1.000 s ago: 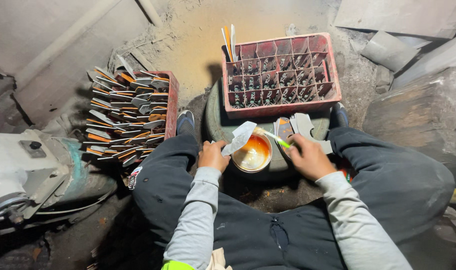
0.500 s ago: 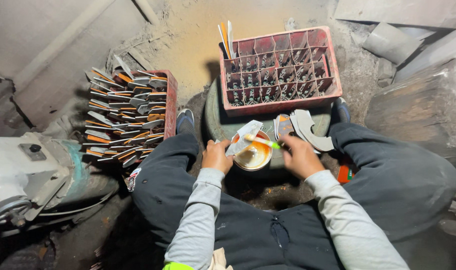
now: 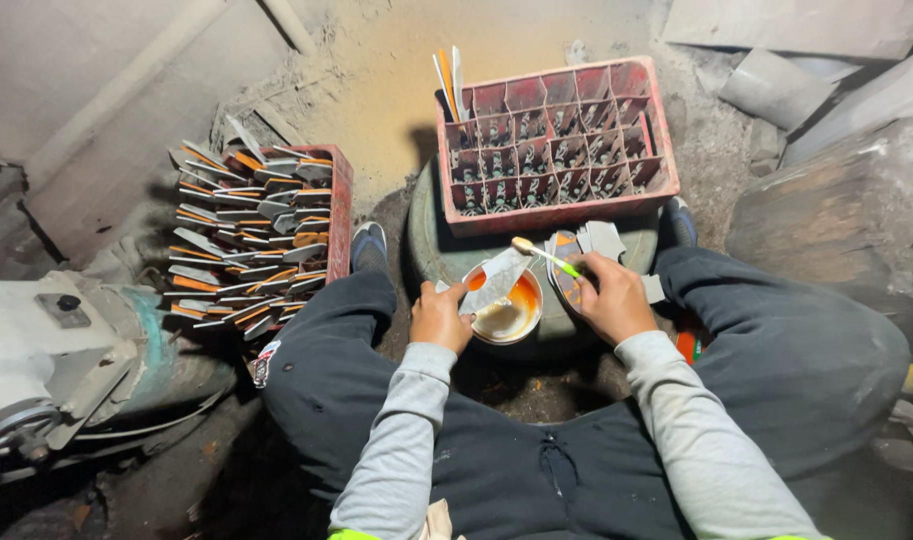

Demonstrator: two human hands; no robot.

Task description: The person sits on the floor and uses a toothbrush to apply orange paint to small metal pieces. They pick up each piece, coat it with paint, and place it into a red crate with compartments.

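A seated person faces a red divided crate (image 3: 557, 140) far ahead. The left hand (image 3: 439, 318) grips a grey metal blade (image 3: 497, 280) over an orange paste bowl (image 3: 507, 312). The right hand (image 3: 612, 298) pinches a brush (image 3: 545, 254), mid-coating; steady strokes seem needed next.

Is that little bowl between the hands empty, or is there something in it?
Not empty: the bowl holds orange liquid pooled inside, well below its rim.

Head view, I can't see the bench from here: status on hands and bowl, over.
Left hand holds a grey blade over the bowl. Right hand holds a brush, tip near blade. Nothing in the way.
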